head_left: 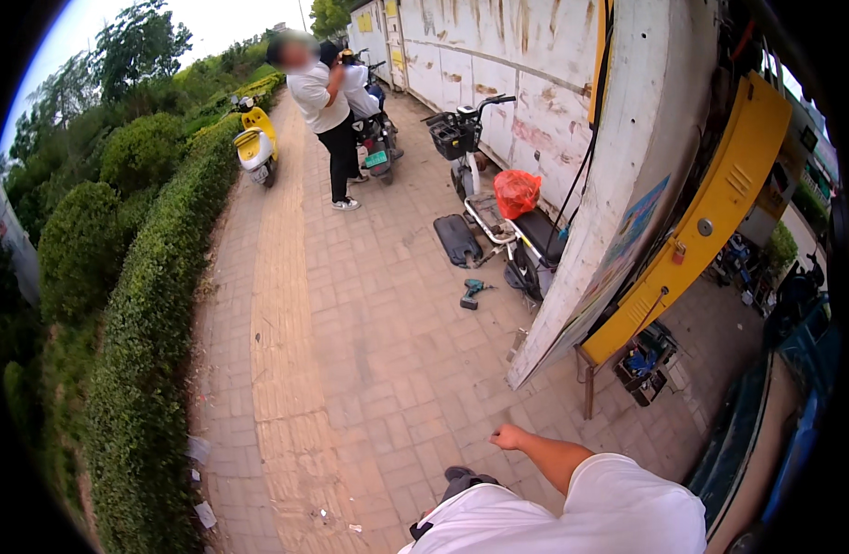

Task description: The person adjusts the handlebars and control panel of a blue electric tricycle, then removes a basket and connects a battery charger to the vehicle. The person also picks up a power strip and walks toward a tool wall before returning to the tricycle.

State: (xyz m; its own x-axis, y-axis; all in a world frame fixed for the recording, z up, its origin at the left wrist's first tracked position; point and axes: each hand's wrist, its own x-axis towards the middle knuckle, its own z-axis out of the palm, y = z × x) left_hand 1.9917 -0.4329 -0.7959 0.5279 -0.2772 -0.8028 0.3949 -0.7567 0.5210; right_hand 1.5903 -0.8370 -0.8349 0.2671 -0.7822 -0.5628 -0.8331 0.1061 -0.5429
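My right hand (508, 437) hangs in front of my body over the brick paving, its fingers curled in. It touches nothing, and no object shows in it. The bare forearm runs back to a white sleeve. My left hand is out of view. Ahead of me a teal and black cordless drill (473, 294) lies on the paving. Beyond it stands a white electric scooter (489, 222) with a black front basket (456, 134) and a red plastic bag (517, 193) on it. A dark flat panel (457, 240) lies on the ground beside the scooter.
A white metal wall (498, 65) runs along the right, with an open door panel and a yellow post (692, 222). A crate of tools (646, 365) sits below it. A hedge (148, 342) borders the left. Ahead, a person (318, 97) stands by another scooter; a yellow scooter (257, 143) is parked nearby.
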